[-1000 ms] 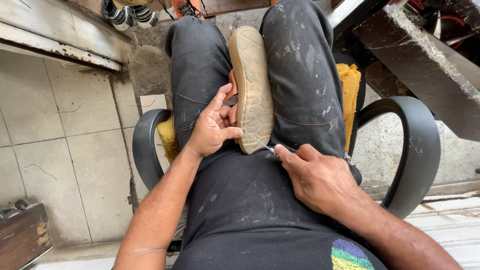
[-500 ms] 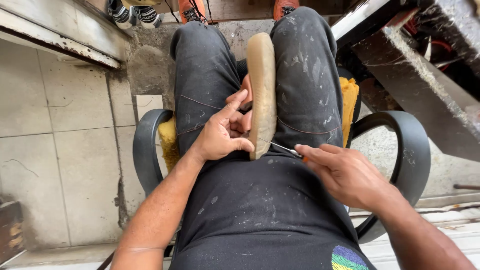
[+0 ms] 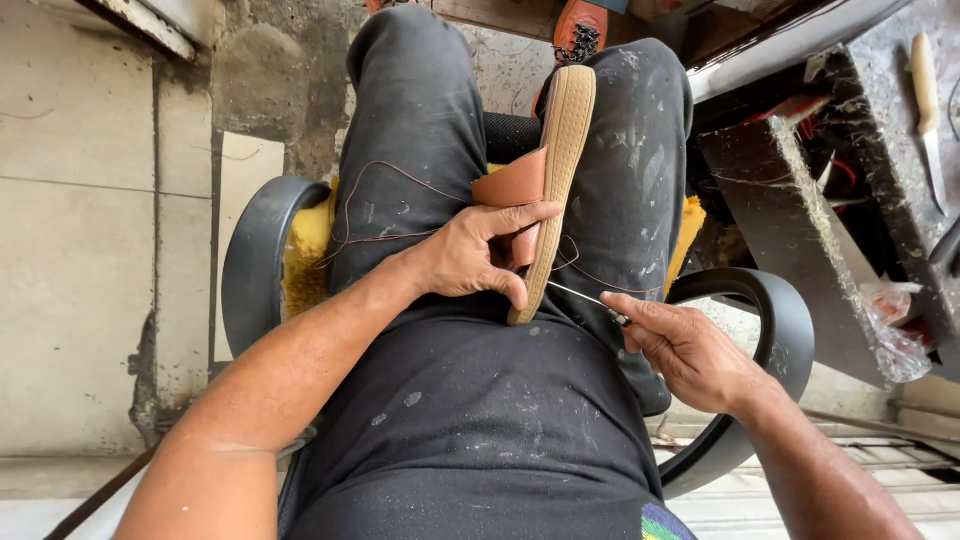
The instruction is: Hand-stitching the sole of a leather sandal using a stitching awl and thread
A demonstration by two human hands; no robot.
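Grey tiled floor and a black armchair frame the lap at centre frame, where a tan sandal [image 3: 556, 180] stands on edge between the knees, long axis running up the frame. Left hand [image 3: 470, 258] grips its lower end with fingers closed on it. Right hand [image 3: 690, 345], lower right, pinches a thin awl [image 3: 588, 302] pointing up-left at the sole; a clear plastic bag [image 3: 890, 325] lies at right.

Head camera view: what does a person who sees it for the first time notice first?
First comes the tan sandal, standing on its edge between the knees in the middle of the picture, sole to the right and brown strap to the left. The left hand grips its near end, while the right hand at lower right holds a thin metal tool with its tip at the sole. A brown thread loops over the dark trousers on the left thigh.
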